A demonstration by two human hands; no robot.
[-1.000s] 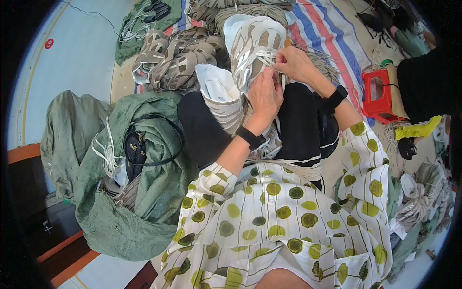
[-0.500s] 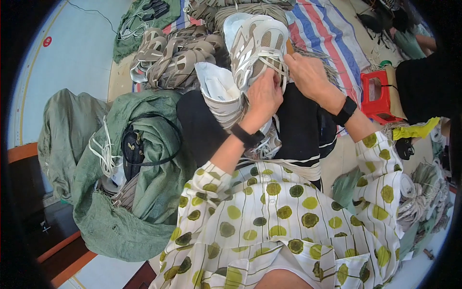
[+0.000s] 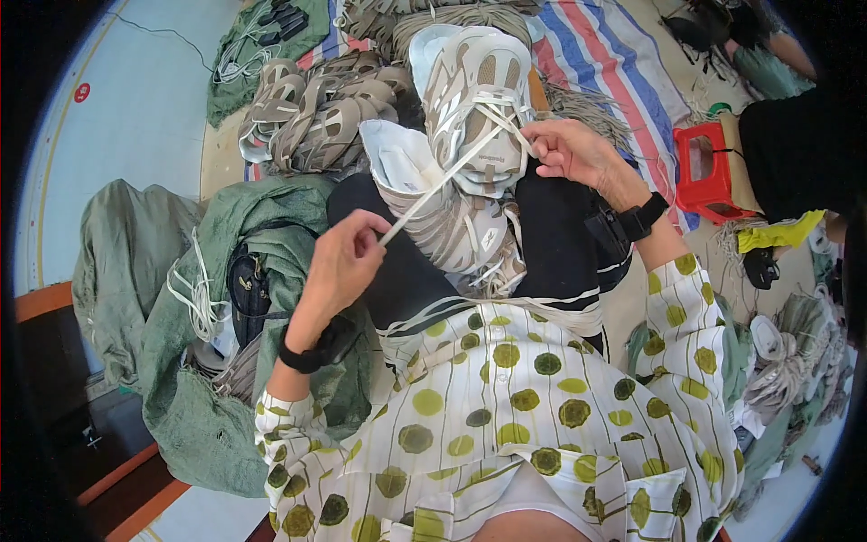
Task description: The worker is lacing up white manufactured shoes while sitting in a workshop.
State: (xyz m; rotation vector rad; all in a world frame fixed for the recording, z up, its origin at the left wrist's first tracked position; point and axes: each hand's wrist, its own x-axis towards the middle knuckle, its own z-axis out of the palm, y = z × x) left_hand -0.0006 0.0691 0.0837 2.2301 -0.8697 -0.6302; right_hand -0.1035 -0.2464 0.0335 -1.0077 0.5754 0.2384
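A white and tan sneaker upper (image 3: pixel 476 90) with a mesh toe lies toe-away over my knees, its white laces crossed at the front. My left hand (image 3: pixel 348 257) has pulled out to the left and pinches the end of a white shoelace (image 3: pixel 433 194), which runs taut from the upper. Close by the upper's right side, my right hand (image 3: pixel 578 155) pinches another lace end between thumb and forefinger, its other fingers loosely curled. Below, more pale uppers (image 3: pixel 452 237) sit stacked between my black-clad legs, with a light lining showing at the left.
Piles of brown uppers (image 3: pixel 330 113) lie beyond my knees on a striped sheet (image 3: pixel 623 81). At left stands a green sack (image 3: pixel 208 434) with white laces and a black pouch on it. A red stool (image 3: pixel 704 176) and a person's dark-clothed leg (image 3: pixel 795 154) are at right.
My left hand has moved from the laces down and left, drawing one lace out straight. My right hand has shifted slightly right and down, beside the upper.
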